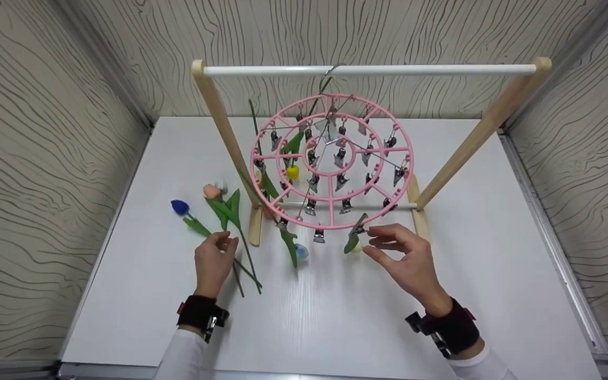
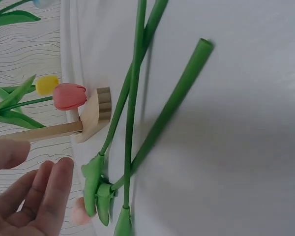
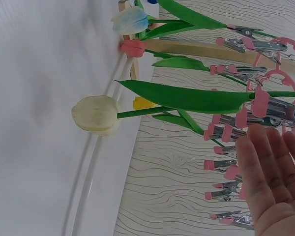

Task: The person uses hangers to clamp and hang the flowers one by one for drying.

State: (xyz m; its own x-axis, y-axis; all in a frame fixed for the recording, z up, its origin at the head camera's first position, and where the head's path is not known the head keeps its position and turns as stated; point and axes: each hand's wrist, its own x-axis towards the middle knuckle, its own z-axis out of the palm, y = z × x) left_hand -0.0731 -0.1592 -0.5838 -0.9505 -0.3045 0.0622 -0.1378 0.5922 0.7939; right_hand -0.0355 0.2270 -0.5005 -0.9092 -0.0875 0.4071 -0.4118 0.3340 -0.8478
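My right hand (image 1: 407, 258) is beside a metal clip (image 1: 358, 228) at the near rim of a pink round hanger (image 1: 330, 228), with thumb and fingers apart. That clip holds a white tulip (image 3: 96, 115) by its stem, head hanging down. My left hand (image 1: 214, 264) hovers over the tulips lying on the table, fingers loosely bent and holding nothing. Among these are a blue tulip (image 1: 179, 207) and a peach tulip (image 1: 211, 191), their green stems (image 2: 132, 98) crossing. A light blue tulip (image 3: 130, 20), a pink tulip (image 3: 132, 48) and a yellow tulip (image 1: 293, 172) hang from other clips.
A wooden stand with a white top bar (image 1: 367, 69) carries the hanger by its hook (image 1: 330, 68). Its wooden posts (image 1: 486, 126) stand on either side. Several more metal clips (image 1: 319, 235) dangle around the rings. Patterned walls (image 1: 24, 184) border the white table (image 1: 494, 264).
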